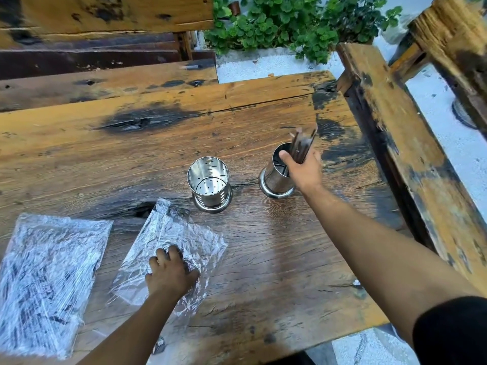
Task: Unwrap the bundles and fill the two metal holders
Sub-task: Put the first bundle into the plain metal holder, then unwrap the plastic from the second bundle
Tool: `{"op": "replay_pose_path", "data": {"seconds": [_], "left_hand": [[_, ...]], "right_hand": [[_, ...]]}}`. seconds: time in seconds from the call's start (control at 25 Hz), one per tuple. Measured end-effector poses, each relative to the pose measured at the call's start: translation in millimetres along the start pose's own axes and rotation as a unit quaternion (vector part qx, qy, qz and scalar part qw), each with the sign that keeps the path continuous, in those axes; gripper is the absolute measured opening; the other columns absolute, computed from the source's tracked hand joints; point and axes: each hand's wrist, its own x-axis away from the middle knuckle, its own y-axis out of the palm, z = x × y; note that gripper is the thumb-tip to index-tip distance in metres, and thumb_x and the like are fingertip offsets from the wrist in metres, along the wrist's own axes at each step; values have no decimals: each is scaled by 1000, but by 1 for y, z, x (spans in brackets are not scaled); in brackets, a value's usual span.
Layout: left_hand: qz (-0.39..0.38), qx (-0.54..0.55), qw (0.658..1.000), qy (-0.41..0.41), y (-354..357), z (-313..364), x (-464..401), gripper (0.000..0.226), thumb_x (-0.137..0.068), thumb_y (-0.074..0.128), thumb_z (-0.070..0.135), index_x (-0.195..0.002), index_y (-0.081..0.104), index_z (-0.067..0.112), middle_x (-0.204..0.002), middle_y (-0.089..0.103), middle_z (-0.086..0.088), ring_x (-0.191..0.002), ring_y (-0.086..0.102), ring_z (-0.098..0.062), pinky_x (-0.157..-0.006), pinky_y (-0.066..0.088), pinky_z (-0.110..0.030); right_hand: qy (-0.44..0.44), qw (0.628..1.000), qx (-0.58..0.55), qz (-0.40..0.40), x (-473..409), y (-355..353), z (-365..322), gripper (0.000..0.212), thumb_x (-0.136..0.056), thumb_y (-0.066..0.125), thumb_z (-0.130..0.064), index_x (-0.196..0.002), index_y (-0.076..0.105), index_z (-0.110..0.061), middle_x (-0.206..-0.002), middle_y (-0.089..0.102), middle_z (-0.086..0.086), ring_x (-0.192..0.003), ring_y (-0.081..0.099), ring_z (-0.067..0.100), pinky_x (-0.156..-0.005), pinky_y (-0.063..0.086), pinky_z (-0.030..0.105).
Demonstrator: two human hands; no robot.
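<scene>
Chopsticks, a dark handful, sit gripped in my right hand over the mouth of the right holder. Just beside it stands the left holder (empty, holes in its floor). My left hand presses flat, fingers spread, on loose plastic wrap; a wrapped bundle lies farther left on the wooden table.

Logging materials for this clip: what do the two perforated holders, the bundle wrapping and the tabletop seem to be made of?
Both shiny cylindrical holders, left and right, look like polished stainless steel: mirror reflections. The crinkled clear wrapping looks like thin plastic film: glossy, see-through. The brown plank tabletop is weathered wood: grain, cracks, dark knots.
</scene>
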Motion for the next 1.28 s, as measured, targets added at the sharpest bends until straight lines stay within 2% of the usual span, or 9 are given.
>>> {"op": "replay_pose_path", "data": {"seconds": [0.2, 0.36, 0.48, 0.6, 0.76, 0.84, 0.96, 1.16, 1.28], "left_hand": [[8, 2, 1000, 9, 1, -3, 2, 89, -77, 62, 70, -140, 25, 19, -138, 32, -12, -130, 33, -35, -97, 43, -50], [10, 10, 1000, 6, 0, -8, 7, 88, -83, 47, 76, -144, 24, 17, -140, 31, -15, -132, 32, -36, -100, 42, -50], [1, 22, 1000, 3, 0, -15, 14, 94, -84, 46, 75, -150, 19, 15, -144, 28, -17, -134, 29, -36, -101, 42, -50], [12, 59, 998, 16, -1, -21, 24, 89, -88, 49, 69, -151, 21, 12, -140, 31, -18, -131, 31, -37, -98, 43, -48], [93, 148, 984, 18, 0, -39, 35, 62, -89, 64, 45, -134, 46, 7, -125, 40, -19, -116, 39, -38, -94, 42, -48], [126, 155, 980, -12, 1, -55, 39, 58, -85, 68, 41, -128, 51, 5, -121, 44, -21, -113, 43, -40, -94, 42, -49], [119, 145, 980, -64, 8, -85, 47, 61, -84, 68, 45, -127, 50, 6, -124, 47, -23, -116, 44, -41, -94, 43, -50], [36, 184, 982, -36, 21, -106, 59, 69, -87, 66, 43, -142, 38, 12, -130, 38, -23, -122, 38, -41, -98, 40, -46], [70, 337, 937, -57, 8, -102, 47, 61, -88, 64, 22, -142, 39, 10, -128, 39, -22, -122, 37, -39, -97, 37, -39]], "right_hand": [[18, 994, -103, -41, 11, -12, 6, 91, -65, 86, -53, -139, 46, -21, -135, 58, 2, -123, 57, 21, -108, 47, 46], [45, 992, -94, -72, 28, -20, 16, 108, -75, 80, -56, -159, 18, -25, -161, 33, 3, -146, 34, 23, -119, 31, 48], [82, 990, -117, 6, 55, -16, 24, 89, -85, 70, -55, -156, 26, -23, -157, 38, 5, -137, 44, 18, -111, 39, 37], [110, 985, -82, 104, 101, 8, 49, 44, -94, 62, -33, -132, 51, -16, -127, 58, 9, -104, 61, 17, -88, 43, 23], [157, 985, 28, -70, 181, 79, 87, 13, -93, 63, -18, -105, 59, -14, -105, 67, 9, -92, 65, 25, -75, 42, 18], [155, 974, 89, -142, 209, 106, 95, 27, -91, 65, -23, -116, 59, -14, -97, 66, 2, -76, 59, 15, -64, 40, 10], [135, 958, 150, -204, 231, 135, 95, 37, -89, 65, -30, -122, 56, -16, -91, 64, -4, -77, 58, 14, -73, 41, 16], [128, 960, 131, -211, 242, 163, 89, 11, -89, 63, -14, -100, 62, -16, -94, 71, 3, -89, 68, 22, -72, 48, 24], [90, 976, 77, -184, 236, 183, 69, 4, -96, 59, -12, -94, 57, -14, -103, 67, 14, -94, 64, 28, -82, 50, 33]]}}
